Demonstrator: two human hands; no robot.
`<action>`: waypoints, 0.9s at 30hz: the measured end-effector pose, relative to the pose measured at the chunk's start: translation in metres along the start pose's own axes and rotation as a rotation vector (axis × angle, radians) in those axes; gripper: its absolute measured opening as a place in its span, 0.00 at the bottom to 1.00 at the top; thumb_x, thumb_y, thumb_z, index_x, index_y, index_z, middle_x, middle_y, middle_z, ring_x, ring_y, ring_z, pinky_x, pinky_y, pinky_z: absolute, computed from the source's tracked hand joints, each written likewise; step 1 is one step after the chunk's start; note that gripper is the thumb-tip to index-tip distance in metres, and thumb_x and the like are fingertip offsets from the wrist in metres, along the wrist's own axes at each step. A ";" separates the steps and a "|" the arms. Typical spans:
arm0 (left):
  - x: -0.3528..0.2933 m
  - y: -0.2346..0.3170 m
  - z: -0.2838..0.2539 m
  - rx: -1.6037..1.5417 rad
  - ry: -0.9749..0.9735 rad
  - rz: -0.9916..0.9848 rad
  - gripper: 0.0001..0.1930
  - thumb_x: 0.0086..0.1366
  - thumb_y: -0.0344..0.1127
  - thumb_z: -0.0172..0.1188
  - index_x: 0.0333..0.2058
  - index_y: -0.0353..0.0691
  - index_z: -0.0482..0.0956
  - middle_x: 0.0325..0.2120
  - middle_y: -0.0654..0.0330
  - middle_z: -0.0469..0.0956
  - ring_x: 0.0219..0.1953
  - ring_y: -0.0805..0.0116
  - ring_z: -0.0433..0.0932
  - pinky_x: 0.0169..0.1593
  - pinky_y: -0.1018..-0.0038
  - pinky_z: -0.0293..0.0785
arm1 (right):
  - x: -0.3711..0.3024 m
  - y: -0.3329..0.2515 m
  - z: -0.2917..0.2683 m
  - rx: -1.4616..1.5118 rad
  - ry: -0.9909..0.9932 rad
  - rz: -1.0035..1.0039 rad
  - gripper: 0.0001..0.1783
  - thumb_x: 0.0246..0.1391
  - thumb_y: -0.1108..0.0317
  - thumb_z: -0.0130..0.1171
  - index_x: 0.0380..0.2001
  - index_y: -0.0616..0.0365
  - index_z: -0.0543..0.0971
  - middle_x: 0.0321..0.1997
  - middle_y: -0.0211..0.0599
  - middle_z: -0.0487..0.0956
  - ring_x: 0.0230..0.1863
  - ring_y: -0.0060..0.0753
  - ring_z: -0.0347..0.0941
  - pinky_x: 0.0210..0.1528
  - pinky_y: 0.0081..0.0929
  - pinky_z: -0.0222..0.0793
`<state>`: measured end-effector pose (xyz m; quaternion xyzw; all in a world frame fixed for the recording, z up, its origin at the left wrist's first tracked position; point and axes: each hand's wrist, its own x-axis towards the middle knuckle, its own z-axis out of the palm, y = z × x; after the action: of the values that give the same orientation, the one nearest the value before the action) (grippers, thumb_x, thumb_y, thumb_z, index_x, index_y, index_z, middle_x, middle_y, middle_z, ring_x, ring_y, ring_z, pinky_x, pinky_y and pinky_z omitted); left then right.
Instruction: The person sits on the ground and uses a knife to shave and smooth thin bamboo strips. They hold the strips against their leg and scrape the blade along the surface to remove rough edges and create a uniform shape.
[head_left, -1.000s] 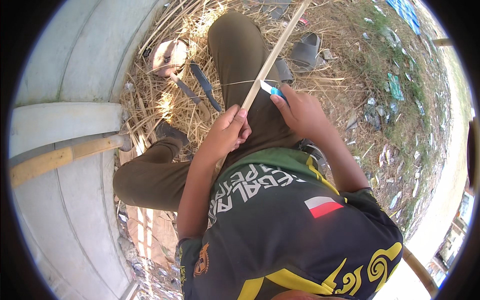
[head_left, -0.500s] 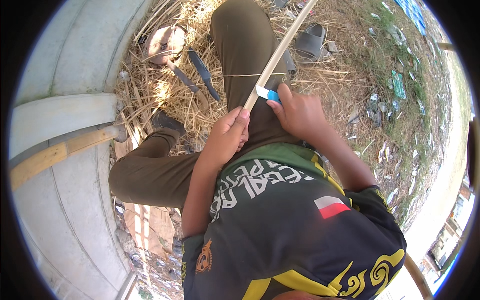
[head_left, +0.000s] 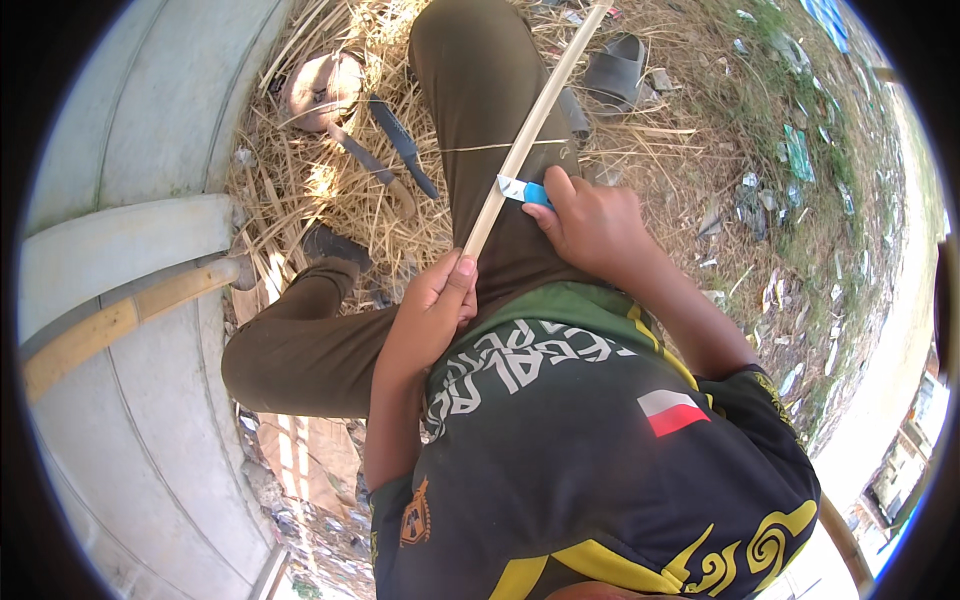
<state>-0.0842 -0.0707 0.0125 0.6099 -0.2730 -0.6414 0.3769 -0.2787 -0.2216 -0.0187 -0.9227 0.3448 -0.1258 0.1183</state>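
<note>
Beyond the left hand (head_left: 436, 305), which grips a strip (head_left: 536, 128), the right hand (head_left: 598, 225) holds a knife (head_left: 535, 194) against that strip; shaving looks unfinished.

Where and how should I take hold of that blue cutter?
Probably the blue cutter by its handle, coming from the right, as your right hand does: its bare blade points left, reaching the pale strip.
</note>
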 end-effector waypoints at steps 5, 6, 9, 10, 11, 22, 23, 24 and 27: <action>-0.012 -0.003 0.001 0.030 0.028 0.006 0.18 0.81 0.45 0.46 0.30 0.41 0.66 0.17 0.71 0.60 0.21 0.82 0.57 0.26 0.79 0.56 | -0.001 -0.002 -0.001 0.019 0.016 0.031 0.23 0.65 0.43 0.56 0.31 0.52 0.70 0.17 0.37 0.76 0.15 0.44 0.76 0.15 0.38 0.69; -0.013 -0.004 0.001 0.044 0.043 0.007 0.18 0.81 0.44 0.46 0.31 0.41 0.67 0.17 0.71 0.60 0.21 0.82 0.57 0.26 0.79 0.56 | -0.002 -0.002 0.000 0.025 0.017 0.037 0.23 0.65 0.44 0.56 0.31 0.52 0.70 0.17 0.37 0.76 0.15 0.44 0.76 0.15 0.38 0.69; -0.016 -0.004 0.002 0.083 0.073 0.017 0.18 0.81 0.44 0.46 0.31 0.40 0.68 0.17 0.70 0.60 0.21 0.82 0.57 0.26 0.79 0.56 | -0.002 -0.001 0.001 0.036 0.039 0.052 0.23 0.66 0.44 0.55 0.31 0.52 0.70 0.17 0.37 0.76 0.15 0.44 0.76 0.15 0.39 0.69; -0.017 -0.004 0.002 0.093 0.074 0.026 0.18 0.81 0.44 0.46 0.32 0.39 0.69 0.17 0.70 0.61 0.21 0.82 0.57 0.26 0.79 0.56 | -0.002 -0.001 0.002 0.036 0.040 0.055 0.23 0.66 0.44 0.55 0.31 0.52 0.70 0.17 0.37 0.76 0.15 0.45 0.76 0.15 0.40 0.69; -0.017 -0.004 0.002 0.109 0.078 0.025 0.18 0.81 0.44 0.46 0.32 0.39 0.69 0.17 0.70 0.61 0.21 0.82 0.57 0.26 0.79 0.56 | -0.002 -0.001 0.002 0.035 0.040 0.057 0.22 0.66 0.44 0.55 0.31 0.52 0.70 0.17 0.37 0.76 0.15 0.45 0.76 0.15 0.40 0.69; -0.033 0.004 -0.005 0.108 0.087 -0.031 0.19 0.81 0.44 0.47 0.31 0.37 0.69 0.17 0.70 0.61 0.21 0.82 0.58 0.26 0.79 0.56 | 0.001 -0.001 0.005 0.068 0.075 0.099 0.22 0.67 0.45 0.54 0.31 0.52 0.70 0.15 0.37 0.76 0.15 0.47 0.76 0.15 0.42 0.68; -0.037 0.003 -0.007 0.097 0.078 -0.056 0.19 0.81 0.44 0.47 0.31 0.37 0.69 0.17 0.70 0.61 0.21 0.82 0.57 0.26 0.79 0.56 | 0.002 -0.001 0.005 0.082 0.081 0.109 0.22 0.67 0.45 0.54 0.31 0.52 0.70 0.15 0.37 0.76 0.15 0.47 0.76 0.15 0.42 0.68; -0.042 0.003 -0.008 0.095 0.083 -0.076 0.19 0.81 0.44 0.47 0.30 0.38 0.69 0.17 0.70 0.61 0.21 0.82 0.57 0.26 0.79 0.56 | 0.002 -0.001 0.005 0.095 0.086 0.120 0.21 0.67 0.46 0.54 0.31 0.52 0.70 0.15 0.37 0.76 0.15 0.47 0.76 0.15 0.42 0.68; -0.055 -0.002 -0.010 0.076 0.091 -0.119 0.19 0.81 0.44 0.47 0.30 0.38 0.68 0.17 0.70 0.61 0.21 0.82 0.57 0.26 0.79 0.55 | 0.001 -0.001 0.004 0.097 0.082 0.137 0.21 0.68 0.46 0.54 0.31 0.52 0.70 0.14 0.37 0.76 0.15 0.48 0.76 0.16 0.43 0.68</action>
<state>-0.0766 -0.0235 0.0412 0.6674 -0.2430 -0.6235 0.3268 -0.2759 -0.2212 -0.0219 -0.8841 0.4053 -0.1717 0.1570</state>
